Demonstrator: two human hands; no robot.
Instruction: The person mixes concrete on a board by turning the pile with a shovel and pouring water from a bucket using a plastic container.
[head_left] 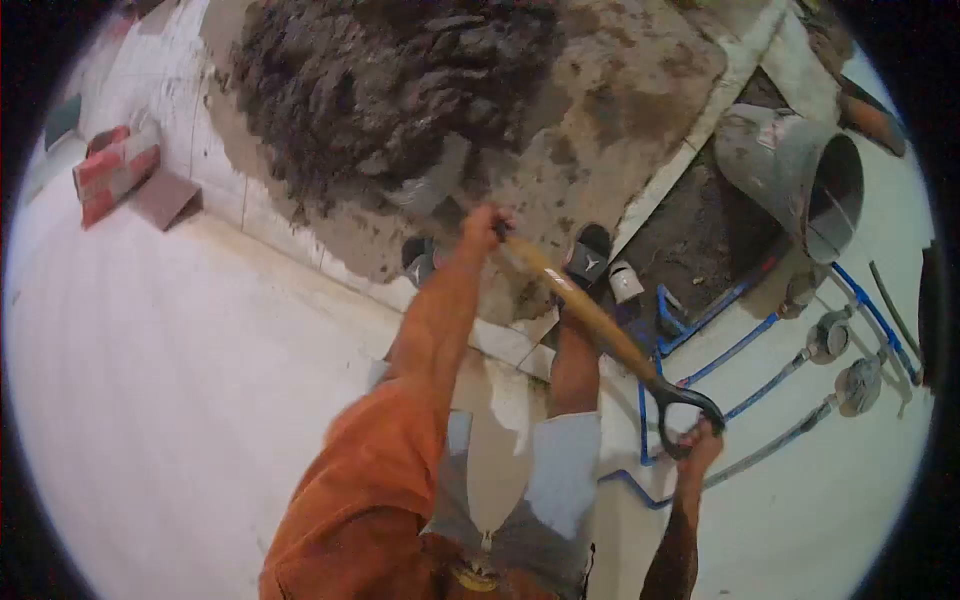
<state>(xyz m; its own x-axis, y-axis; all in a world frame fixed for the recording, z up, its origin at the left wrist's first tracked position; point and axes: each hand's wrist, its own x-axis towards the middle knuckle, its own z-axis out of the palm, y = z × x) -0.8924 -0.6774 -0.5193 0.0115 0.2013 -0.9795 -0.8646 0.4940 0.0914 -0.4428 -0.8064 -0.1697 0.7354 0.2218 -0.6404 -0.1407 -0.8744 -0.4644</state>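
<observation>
A shovel with a wooden shaft [585, 308] slants from the lower right up to the left. My left hand [487, 228] is wrapped round the low end of the shaft, near the blade. At the other end, my right hand [700, 447] grips the black D-shaped handle [688, 397]. The grey blade [438, 185] is blurred and lies at the lower edge of a dark, wet heap of mortar or soil [370, 90]. My feet, in dark slides [590, 255], stand on the wet patch just below the heap.
On the right are a large grey pipe [780, 165], blue tubing [745, 345] and round meters [828, 337] beside a dirt-filled opening [690, 235]. A white pipe end [626, 283] stands near my foot. A red and white bag [115, 172] and a brown block [165, 197] lie on the left.
</observation>
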